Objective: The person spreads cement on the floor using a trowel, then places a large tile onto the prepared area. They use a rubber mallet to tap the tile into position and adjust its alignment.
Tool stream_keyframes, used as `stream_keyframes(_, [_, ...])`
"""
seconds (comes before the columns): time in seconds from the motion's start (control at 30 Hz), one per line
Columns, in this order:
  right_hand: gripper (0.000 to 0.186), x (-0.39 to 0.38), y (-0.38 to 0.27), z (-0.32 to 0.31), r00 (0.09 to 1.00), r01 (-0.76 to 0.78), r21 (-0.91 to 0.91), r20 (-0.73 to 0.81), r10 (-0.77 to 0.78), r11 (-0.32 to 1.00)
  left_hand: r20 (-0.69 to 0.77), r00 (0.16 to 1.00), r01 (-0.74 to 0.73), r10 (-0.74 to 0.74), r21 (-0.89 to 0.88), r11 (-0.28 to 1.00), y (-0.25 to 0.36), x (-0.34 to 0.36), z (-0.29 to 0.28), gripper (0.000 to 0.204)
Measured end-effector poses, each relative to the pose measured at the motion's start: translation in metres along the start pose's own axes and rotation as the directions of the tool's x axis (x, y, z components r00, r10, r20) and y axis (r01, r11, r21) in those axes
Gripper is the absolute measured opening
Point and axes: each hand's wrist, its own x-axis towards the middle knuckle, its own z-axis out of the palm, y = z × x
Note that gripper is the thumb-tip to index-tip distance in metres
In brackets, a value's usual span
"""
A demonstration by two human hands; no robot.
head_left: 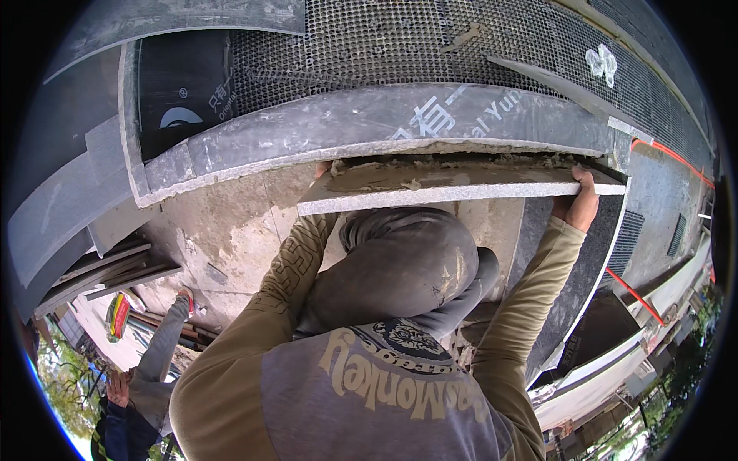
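Note:
Across my knees I hold a long stone slab [461, 192], tilted, with its pale cut edge toward me. Grey-brown mortar is smeared over its upper face. My right hand [582, 201] grips the slab's right end, thumb over the top edge. Only a little of my left hand [323, 168] shows at the slab's left end; the rest is hidden behind the slab. Just beyond the slab runs a long raised ledge covered in dark printed film [323, 123], with rough mortar along its lower edge.
Dark studded drainage sheet [361, 46] lies beyond the ledge. Several stone slabs [115, 269] are stacked at left, near a red-and-yellow bag [117, 316]. Another person [146, 392] is at lower left. A dark slab [576, 292] lies at right, near an orange hose [634, 296].

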Motion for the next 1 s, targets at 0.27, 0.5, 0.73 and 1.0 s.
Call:
stream_keyframes(0.27, [0.027,-0.002,0.004,0.018,0.991,0.081,0.044,-0.115,-0.076,0.996,-0.121,0.992,0.046,-0.034,0.102,0.994,0.016,0.001,0.002,0.041])
stream_keyframes(0.5, [0.077,-0.035,0.016,-0.003,0.993,0.049,0.34,0.087,-0.083,0.939,-0.254,0.964,0.169,-0.085,0.334,0.927,0.043,0.007,0.016,0.036])
stream_keyframes(0.73, [0.092,-0.002,0.203,0.006,0.899,-0.437,0.444,0.181,0.399,0.782,-0.491,0.867,0.413,-0.081,0.619,0.668,0.053,-0.026,0.042,0.033])
stream_keyframes(1.0, [0.111,-0.012,0.256,0.039,0.883,-0.469,0.443,0.243,0.401,0.764,0.199,0.859,0.264,0.472,0.617,-0.742,-0.008,-0.175,0.279,0.031])
